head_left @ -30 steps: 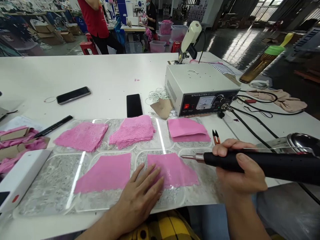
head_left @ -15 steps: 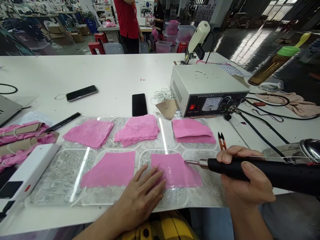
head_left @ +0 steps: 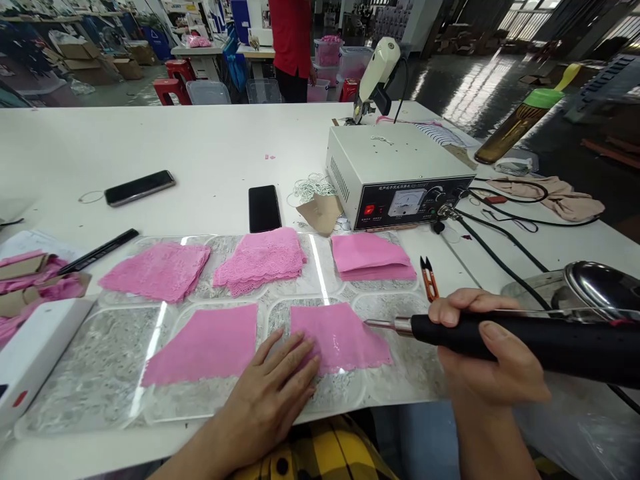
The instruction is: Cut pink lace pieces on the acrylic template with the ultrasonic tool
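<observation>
My left hand (head_left: 280, 377) lies flat with fingers spread, its fingertips pressing the left part of a pink fabric piece (head_left: 345, 340). My right hand (head_left: 493, 347) grips a black ultrasonic handpiece (head_left: 530, 340); its thin metal tip points left, at the slanted right edge of that piece. Whether the tip touches the cloth I cannot tell. Another pink piece (head_left: 210, 343) lies flat to the left. Behind them sit a pink lace stack (head_left: 160, 267), a scalloped lace stack (head_left: 263, 257) and a folded plain pink stack (head_left: 373, 257), all on a clear patterned mat (head_left: 115, 360).
A grey generator box (head_left: 400, 173) with cables stands at the back right. Orange thread snips (head_left: 429, 280) lie near my right hand. Two phones (head_left: 265, 209), a black cutter (head_left: 100, 251), a white device (head_left: 43, 357) and a brown bottle (head_left: 515, 130) are around. A person in red (head_left: 291, 40) stands beyond the table.
The view has shifted slightly, so the table's things sit further left. Both hands keep their hold and place on the cloth and handpiece. The person in red has moved right.
</observation>
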`<state>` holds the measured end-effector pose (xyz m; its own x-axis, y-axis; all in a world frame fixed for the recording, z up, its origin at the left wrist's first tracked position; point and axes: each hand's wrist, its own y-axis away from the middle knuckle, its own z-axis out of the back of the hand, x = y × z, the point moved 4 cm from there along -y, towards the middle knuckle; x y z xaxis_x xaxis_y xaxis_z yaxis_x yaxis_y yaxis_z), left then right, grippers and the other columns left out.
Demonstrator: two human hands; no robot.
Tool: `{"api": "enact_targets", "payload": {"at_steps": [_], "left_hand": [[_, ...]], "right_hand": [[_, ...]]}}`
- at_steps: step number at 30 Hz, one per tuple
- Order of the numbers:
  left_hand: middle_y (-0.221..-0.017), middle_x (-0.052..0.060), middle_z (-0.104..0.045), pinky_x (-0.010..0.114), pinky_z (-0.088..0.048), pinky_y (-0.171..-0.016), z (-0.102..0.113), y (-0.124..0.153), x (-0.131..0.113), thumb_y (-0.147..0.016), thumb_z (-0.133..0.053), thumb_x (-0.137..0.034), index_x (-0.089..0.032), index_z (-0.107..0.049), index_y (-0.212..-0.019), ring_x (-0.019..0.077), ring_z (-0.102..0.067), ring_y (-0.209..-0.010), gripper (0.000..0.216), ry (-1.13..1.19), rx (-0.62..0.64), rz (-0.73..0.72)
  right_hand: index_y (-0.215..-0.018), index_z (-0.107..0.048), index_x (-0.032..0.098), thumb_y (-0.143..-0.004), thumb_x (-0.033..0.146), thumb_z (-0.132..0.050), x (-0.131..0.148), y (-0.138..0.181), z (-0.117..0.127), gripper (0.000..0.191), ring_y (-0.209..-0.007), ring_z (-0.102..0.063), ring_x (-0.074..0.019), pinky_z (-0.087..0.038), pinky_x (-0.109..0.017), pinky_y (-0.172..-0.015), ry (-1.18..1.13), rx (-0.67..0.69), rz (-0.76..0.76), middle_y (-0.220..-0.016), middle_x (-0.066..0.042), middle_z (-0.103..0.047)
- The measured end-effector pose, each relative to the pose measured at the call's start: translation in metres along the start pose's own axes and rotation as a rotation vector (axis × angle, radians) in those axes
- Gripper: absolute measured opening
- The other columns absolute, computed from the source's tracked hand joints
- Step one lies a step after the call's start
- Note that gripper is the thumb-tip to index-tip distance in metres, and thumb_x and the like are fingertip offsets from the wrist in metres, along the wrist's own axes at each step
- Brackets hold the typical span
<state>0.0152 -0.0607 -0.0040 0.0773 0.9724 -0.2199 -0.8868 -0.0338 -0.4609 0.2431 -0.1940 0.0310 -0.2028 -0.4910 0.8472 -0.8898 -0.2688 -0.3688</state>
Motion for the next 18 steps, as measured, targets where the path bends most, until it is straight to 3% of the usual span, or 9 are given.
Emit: {"api": "enact_targets", "payload": {"at_steps": [18], "left_hand": [[-0.130, 0.010, -0.063, 0.044, -0.025, -0.122, -0.001, 0.002, 0.000, -0.096, -0.051, -0.014, -0.012, -0.064, -0.122, 0.0235, -0.047, -0.135, 0.029, 0.002, 0.011, -0.017]], "right_hand": [[-0.073, -0.064, 0.020, -0.064, 0.024, -0.060, 0.007, 0.002, 0.014, 0.011, -0.050, -0.050, -0.0115, -0.046, -0.030, -0.047, 0.003, 0.004, -0.012, -0.070, 0.000, -0.060]]}}
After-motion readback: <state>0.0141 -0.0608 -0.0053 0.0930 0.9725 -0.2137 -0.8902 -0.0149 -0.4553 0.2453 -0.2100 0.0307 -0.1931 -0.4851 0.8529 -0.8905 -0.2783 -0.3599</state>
